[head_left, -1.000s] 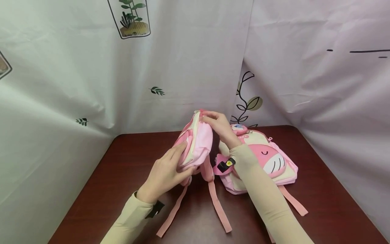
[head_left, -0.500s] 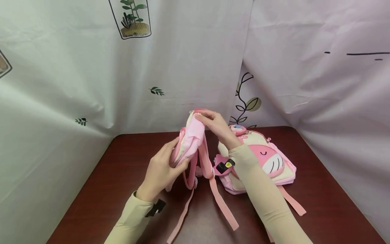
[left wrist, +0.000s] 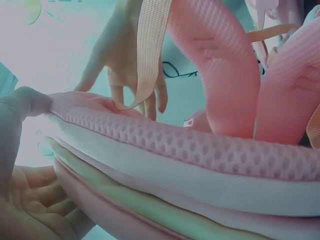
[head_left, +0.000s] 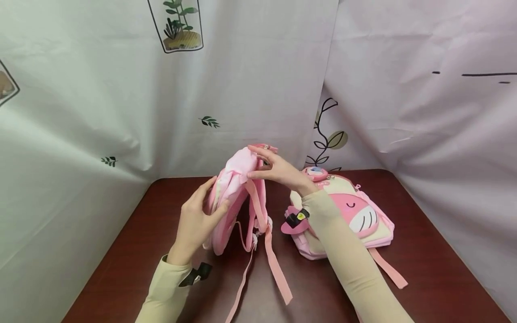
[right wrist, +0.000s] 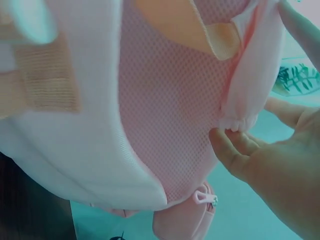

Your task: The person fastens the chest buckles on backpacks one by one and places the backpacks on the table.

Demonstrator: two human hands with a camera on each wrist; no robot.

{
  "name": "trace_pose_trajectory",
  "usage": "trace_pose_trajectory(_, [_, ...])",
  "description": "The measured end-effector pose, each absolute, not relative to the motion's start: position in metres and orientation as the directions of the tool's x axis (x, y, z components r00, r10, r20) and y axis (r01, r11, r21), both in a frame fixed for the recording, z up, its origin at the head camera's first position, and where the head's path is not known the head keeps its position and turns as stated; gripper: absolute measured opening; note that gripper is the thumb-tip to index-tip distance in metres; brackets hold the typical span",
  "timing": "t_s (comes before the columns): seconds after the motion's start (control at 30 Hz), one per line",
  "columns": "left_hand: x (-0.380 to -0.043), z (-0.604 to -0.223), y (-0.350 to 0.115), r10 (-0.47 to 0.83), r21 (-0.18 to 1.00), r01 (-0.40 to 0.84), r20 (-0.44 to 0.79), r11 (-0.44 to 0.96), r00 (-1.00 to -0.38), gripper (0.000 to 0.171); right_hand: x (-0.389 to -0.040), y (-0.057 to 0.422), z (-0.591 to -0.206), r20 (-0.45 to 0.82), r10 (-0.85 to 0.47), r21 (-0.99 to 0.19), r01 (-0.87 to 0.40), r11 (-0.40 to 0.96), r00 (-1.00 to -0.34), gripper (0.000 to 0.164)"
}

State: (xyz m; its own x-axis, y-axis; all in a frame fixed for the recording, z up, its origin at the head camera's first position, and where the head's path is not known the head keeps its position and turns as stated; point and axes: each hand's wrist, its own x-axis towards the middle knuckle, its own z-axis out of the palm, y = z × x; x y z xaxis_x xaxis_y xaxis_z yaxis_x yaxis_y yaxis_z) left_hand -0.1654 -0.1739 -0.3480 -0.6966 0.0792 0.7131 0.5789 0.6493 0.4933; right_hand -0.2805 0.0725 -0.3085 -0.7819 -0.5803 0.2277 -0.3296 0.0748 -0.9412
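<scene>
Leaning at a tilt over the table [head_left: 129, 269], the pink backpack [head_left: 239, 165] is between two hands, and whether its lower end touches down I can't tell. The left hand [head_left: 194, 220] has the firm grip here, thumb on one face, fingers on the other, closed across the bag's thickness. The right hand [head_left: 280, 168] arches wide by the upper end, fingertips at the gathered edge of a side pocket [right wrist: 255, 80]; whether it pinches, I can't tell. Here's the danger: with the weight mostly on the left, the soft body could sag or twist out of line, and the dangling webbing strap [head_left: 278, 269] could snag on fingers. What textures, too! Dimpled mesh on the back panel [right wrist: 170, 110], plump padded shoulder straps [left wrist: 220, 75] curving like sausages, ribbed flat webbing, smooth piped layers in pink, white and cream, and a small zip pull [right wrist: 204, 197]. Out to the right, just beyond the sleeve, a second backpack [head_left: 355, 202] lies on the dark, glossy table, its rounded whale face uppermost, a tail-end of strap trailing. Behind it all hangs creased, leaf-printed cloth [head_left: 258, 89].
</scene>
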Motion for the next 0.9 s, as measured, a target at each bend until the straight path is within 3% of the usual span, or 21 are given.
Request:
trace_pose_trajectory(0.27, [-0.164, -0.340, -0.179, 0.066, 0.521, 0.538, 0.675, 0.663, -0.735, 0.066, -0.279, 0.059, -0.310, 0.254, -0.514, -0.920, -0.368, 0.132, -0.819, 0.081])
trace_pose_trajectory(0.47, [-0.166, -0.332, -0.173, 0.042, 0.528, 0.511, 0.667, 0.679, -0.744, 0.074, -0.276, 0.053, -0.308, 0.306, -0.515, -0.893, -0.428, 0.136, -0.801, 0.081])
trace_pose_trajectory(0.9, [-0.173, -0.330, -0.162, -0.070, 0.558, 0.500, 0.711, 0.663, -0.700, 0.050, -0.279, 0.052, -0.318, 0.334, -0.453, -0.882, -0.444, 0.160, -0.827, 0.075])
